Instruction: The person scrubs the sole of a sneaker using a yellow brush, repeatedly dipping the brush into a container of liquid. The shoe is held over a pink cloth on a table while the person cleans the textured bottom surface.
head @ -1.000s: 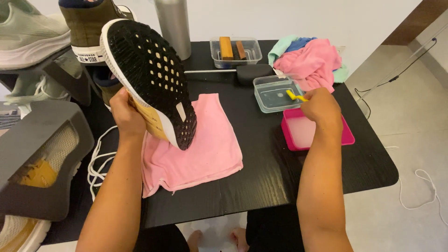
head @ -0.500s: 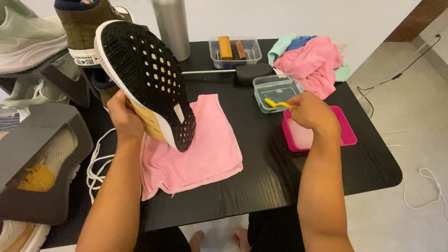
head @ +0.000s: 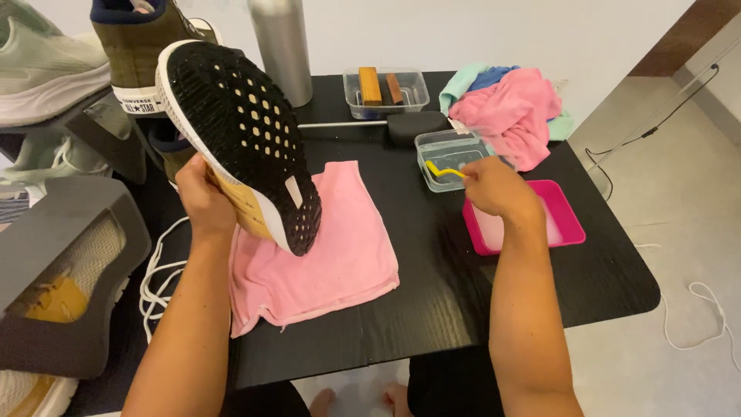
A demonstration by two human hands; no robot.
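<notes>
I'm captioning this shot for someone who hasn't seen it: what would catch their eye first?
First the shoe, black sole up, held by the left hand over a pink cloth on the black table. Then the right hand, holding a yellow brush at a clear tub, beside a pink tray. A heap of pink and blue cloths lies at the table's far edge.

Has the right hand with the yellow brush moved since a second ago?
Yes. The right hand went from over the pink tray toward the clear water tub, where the yellow brush now sits.
</notes>
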